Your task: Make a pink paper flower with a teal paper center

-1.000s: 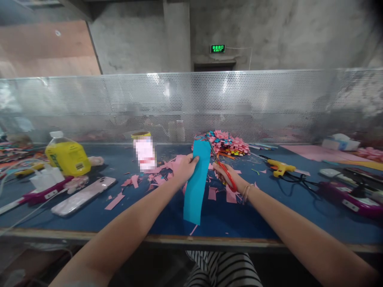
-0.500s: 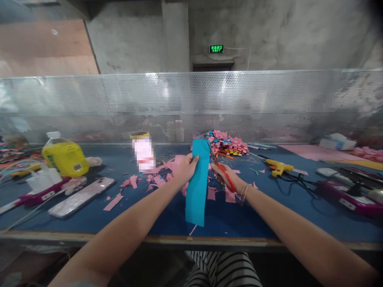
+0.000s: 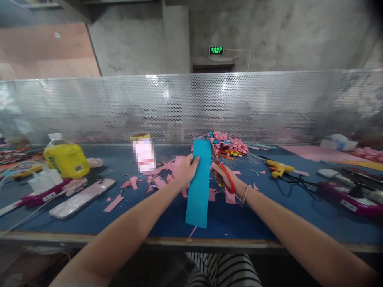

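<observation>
Smartphone: lies on the blue table.
Left hand: thumb and fingers pinch the blue paper strip by its left side.
Strip: upright above the table, its lower end slightly further right than a second ago.
Red-handled scissors: blades at the strip's upper right edge; no cut shows, so the cutting seems little advanced.
Right hand: fingers wrapped round the handles.
Glue gun: rests well apart.

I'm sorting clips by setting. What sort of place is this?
Probably a craft workshop: red-handled scissors are held above a blue worktable, where a yellow glue gun and a heap of cut pink and blue pieces lie.
</observation>
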Demonstrator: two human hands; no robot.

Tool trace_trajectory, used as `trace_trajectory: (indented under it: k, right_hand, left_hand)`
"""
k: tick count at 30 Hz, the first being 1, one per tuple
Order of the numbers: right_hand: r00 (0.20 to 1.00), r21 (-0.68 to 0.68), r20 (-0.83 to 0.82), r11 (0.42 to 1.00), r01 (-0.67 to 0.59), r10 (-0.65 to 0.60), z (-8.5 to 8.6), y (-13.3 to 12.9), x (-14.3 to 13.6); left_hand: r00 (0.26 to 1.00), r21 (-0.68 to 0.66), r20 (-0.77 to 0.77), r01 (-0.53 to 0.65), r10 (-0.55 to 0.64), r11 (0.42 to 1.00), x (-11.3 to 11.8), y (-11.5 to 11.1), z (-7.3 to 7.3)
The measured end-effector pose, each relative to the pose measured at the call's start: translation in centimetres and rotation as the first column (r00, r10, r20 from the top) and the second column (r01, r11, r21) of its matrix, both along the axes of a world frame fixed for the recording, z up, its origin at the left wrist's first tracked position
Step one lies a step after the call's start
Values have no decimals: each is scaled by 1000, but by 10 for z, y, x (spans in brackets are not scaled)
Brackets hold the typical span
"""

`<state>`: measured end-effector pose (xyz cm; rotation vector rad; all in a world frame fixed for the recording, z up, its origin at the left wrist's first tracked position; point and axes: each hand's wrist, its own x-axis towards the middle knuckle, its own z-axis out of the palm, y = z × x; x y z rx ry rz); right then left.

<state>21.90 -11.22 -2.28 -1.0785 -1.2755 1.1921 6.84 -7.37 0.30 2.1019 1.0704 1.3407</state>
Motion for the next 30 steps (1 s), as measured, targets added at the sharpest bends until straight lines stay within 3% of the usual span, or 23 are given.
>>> trace_trajectory:
  k: [5, 11, 19, 30]
  right_hand:
    - [998, 22, -62, 1000, -15, 17, -4, 8, 6]
    - [999, 31, 53, 1000, 8, -9, 3, -2, 2]
    - [997, 40, 74, 999, -1, -2, 3, -5, 0]
    - [1000, -20, -3, 1000, 6, -6, 2, 2, 5]
  left_hand:
    - [1000, -35, -1, 23, -23, 999, 2, -6, -1]
    - [997, -59, 74, -16, 21, 998, -1, 0, 0]
    - [1000, -12, -7, 7, -8, 1000, 0, 1, -1]
    - [999, -51, 32, 20, -19, 999, -1, 1, -1]
